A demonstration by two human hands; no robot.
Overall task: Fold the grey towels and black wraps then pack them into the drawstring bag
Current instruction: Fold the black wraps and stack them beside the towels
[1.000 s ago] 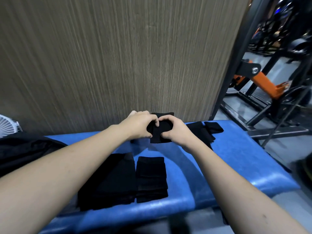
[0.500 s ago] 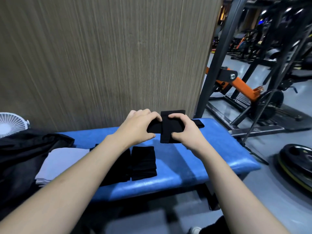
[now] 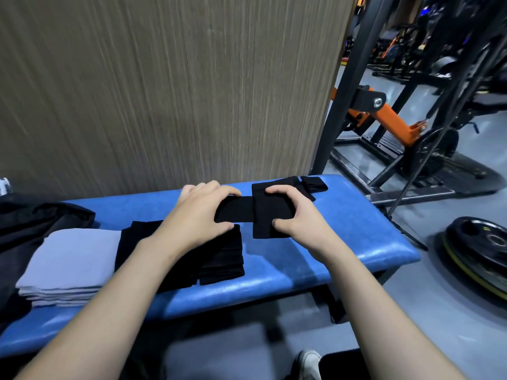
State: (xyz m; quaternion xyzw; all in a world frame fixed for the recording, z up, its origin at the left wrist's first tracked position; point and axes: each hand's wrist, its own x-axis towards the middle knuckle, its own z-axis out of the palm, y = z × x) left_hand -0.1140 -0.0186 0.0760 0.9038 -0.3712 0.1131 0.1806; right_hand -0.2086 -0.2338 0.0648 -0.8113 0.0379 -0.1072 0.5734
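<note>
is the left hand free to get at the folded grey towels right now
Probably not yet: the left hand is gripping the black wrap with the right hand. The grey towels lie uncovered to its left on the bench.

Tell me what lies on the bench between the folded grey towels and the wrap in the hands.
In the head view, a stack of folded black wraps lies on the blue bench between the grey towels and the held wrap.

A blue padded counter (image 3: 315, 259) carries a stack of folded grey towels (image 3: 68, 267), folded black wraps (image 3: 219, 259) beside it, dark cloth (image 3: 35, 223) at left, and more wraps (image 3: 312, 183) at the far end.
</note>
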